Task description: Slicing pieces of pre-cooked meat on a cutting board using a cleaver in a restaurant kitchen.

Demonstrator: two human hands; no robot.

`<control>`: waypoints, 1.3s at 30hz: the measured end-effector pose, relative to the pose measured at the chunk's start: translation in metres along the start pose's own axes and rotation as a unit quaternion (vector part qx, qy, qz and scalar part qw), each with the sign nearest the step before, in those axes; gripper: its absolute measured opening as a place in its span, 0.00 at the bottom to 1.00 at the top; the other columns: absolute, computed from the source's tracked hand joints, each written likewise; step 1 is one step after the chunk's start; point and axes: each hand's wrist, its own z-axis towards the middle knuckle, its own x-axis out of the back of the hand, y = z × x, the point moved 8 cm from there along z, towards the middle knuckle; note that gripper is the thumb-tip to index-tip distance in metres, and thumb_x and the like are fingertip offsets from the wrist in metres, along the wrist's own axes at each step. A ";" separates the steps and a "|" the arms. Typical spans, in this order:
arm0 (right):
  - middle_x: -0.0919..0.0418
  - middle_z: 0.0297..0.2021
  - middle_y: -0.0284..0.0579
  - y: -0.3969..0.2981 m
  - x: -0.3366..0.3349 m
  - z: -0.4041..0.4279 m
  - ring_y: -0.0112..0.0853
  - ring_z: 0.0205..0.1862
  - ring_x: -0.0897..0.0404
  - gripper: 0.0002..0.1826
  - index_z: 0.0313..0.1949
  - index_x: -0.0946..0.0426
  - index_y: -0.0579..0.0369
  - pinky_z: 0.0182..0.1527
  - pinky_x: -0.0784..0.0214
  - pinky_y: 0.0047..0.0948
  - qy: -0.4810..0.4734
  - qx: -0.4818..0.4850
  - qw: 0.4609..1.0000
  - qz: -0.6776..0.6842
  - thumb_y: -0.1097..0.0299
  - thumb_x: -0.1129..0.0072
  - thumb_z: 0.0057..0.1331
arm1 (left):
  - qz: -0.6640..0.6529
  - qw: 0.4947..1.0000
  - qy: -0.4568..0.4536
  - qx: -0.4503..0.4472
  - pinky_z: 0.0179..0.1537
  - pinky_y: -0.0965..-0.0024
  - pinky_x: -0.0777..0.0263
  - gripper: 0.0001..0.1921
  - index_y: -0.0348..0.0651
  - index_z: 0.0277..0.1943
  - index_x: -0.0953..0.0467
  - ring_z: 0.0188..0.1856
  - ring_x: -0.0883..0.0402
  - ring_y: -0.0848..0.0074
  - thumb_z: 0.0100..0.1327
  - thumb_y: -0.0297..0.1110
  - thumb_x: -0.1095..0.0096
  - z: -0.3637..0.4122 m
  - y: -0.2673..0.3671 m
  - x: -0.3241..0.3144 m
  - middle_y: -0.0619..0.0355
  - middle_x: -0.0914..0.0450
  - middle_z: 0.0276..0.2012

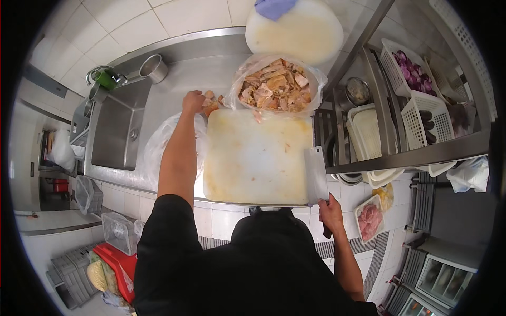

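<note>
My right hand [331, 213] grips the dark handle of a cleaver [316, 173], whose broad blade lies along the right edge of a worn white cutting board [257, 158]. Beyond the board's far left corner, my left hand [193, 102] is at a few pieces of cooked meat [210, 103] on the steel counter; its curled fingers are partly hidden. A clear plastic bag [320, 81] stands open behind the board, full of chopped cooked meat [274, 85]. Small scraps dot the board. Under my left forearm lies another clear plastic bag [152, 146], its contents mostly hidden.
To the left is a steel sink [118, 126], with a metal cup [153, 69] near its back. A round white board [294, 31] bearing a blue cloth [274, 8] leans at the back. A metal rack [395, 156] at right holds baskets, one with purple onions [413, 73].
</note>
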 end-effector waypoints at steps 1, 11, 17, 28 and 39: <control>0.25 0.19 0.44 0.006 0.002 0.000 0.29 0.16 0.25 0.17 0.49 0.27 0.67 0.22 0.29 0.34 0.007 -0.009 1.000 0.001 0.63 0.48 0.73 | -0.001 1.000 -0.011 -0.004 0.49 0.58 0.17 0.20 0.44 0.52 0.15 0.50 0.13 0.60 0.56 0.35 0.32 -0.005 0.017 -0.010 0.49 0.13 0.49; 0.22 0.20 0.48 0.001 -0.002 0.014 0.33 0.17 0.22 0.18 0.49 0.28 0.68 0.24 0.27 0.36 0.010 0.006 0.999 -0.031 0.62 0.48 0.72 | 0.344 0.921 -0.077 -0.166 0.56 0.50 0.25 0.17 0.54 0.53 0.16 0.60 0.23 0.55 0.59 0.34 0.36 -0.055 0.080 -0.033 0.56 0.14 0.51; 0.23 0.21 0.45 -0.010 -0.007 0.013 0.30 0.17 0.25 0.15 0.46 0.27 0.65 0.23 0.29 0.34 0.003 0.017 0.999 -0.042 0.63 0.49 0.73 | 0.368 0.918 -0.132 -0.069 0.59 0.43 0.33 0.24 0.54 0.58 0.18 0.64 0.27 0.56 0.55 0.39 0.30 -0.057 0.070 -0.021 0.55 0.14 0.51; 0.17 0.26 0.56 -0.017 -0.002 0.011 0.45 0.21 0.18 0.19 0.46 0.26 0.66 0.30 0.26 0.43 -0.017 0.025 0.994 -0.102 0.59 0.47 0.71 | -0.028 0.987 0.004 -0.157 0.51 0.59 0.22 0.29 0.36 0.58 0.21 0.48 0.13 0.55 0.58 0.45 0.29 -0.104 0.116 0.038 0.42 0.13 0.46; 0.19 0.25 0.60 -0.086 -0.007 -0.040 0.63 0.31 0.20 0.15 0.42 0.29 0.61 0.37 0.29 0.57 -0.023 0.127 0.942 -0.309 0.59 0.45 0.71 | -0.026 0.948 -0.058 -0.312 0.58 0.54 0.30 0.29 0.42 0.60 0.25 0.55 0.26 0.53 0.54 0.34 0.28 -0.378 0.128 -0.102 0.49 0.25 0.59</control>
